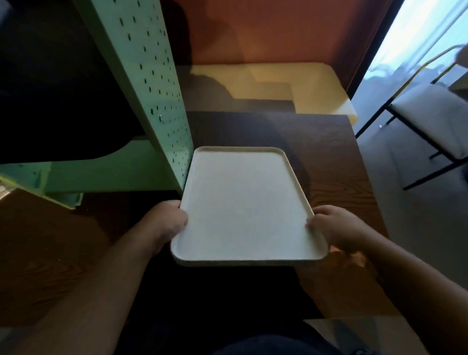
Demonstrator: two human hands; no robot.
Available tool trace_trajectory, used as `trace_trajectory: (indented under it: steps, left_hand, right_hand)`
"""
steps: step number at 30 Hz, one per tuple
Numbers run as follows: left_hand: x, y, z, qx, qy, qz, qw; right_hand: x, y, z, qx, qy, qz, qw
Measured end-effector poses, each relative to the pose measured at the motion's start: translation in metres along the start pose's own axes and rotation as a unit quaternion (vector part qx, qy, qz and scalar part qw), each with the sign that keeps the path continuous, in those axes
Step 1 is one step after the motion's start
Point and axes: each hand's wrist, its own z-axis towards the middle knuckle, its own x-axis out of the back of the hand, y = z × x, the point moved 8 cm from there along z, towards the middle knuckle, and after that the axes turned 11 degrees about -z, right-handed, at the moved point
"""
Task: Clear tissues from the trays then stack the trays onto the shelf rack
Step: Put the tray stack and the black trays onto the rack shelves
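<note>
Currently both hands are on one white tray point(241, 203), held by its long side edges above a dark wood-grain table point(333, 152). Left hand point(163, 222) grips the left rim, thumb curled over the lip, remaining fingers hidden under the tray. Right hand point(332, 227) grips the right rim, fingertips hooked over the edge near the close corner. Tray surface is bare, roughly level, near short edge toward the person, far short edge pointing away. Far left corner sits just beside the green perforated side panel of the shelf rack point(150, 82) (touching or not: cannot tell at this blur). Rack stands to the left, its interior dark, a green ledge visible low down. Past the table is a yellowish bench seat point(317, 78) against an orange-red wall. At right, a black-framed chair point(432, 117) with a pale cushion stands on the grey floor by a bright window.
</note>
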Motion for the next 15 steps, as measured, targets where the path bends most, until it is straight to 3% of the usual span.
trace_trajectory:
  steps: [4, 6, 7, 10, 11, 15]
  left_hand:
    - [0.027, 0.064, -0.025, 0.002, -0.037, 0.139, 0.990]
    - [0.032, 0.083, -0.034, 0.000, -0.028, 0.179, 0.983]
    - [0.033, 0.089, -0.039, -0.003, -0.033, 0.195, 0.980]
    - [0.033, 0.099, -0.056, -0.012, -0.048, 0.224, 0.973]
    - [0.035, 0.098, -0.066, -0.007, -0.050, 0.230, 0.972]
    - [0.063, 0.105, -0.110, -0.004, -0.042, 0.211, 0.977]
  right_hand:
    - [0.088, -0.059, -0.064, 0.195, 0.134, -0.037, 0.971]
    - [0.099, -0.098, -0.114, 0.344, 0.120, -0.117, 0.924]
    - [0.090, -0.114, -0.137, 0.398, 0.105, -0.213, 0.886]
    - [0.049, -0.138, -0.166, 0.462, 0.113, -0.466, 0.746]
    - [0.040, -0.144, -0.167, 0.480, 0.122, -0.475, 0.727]
    - [0.046, -0.177, -0.188, 0.529, 0.155, -0.440, 0.710]
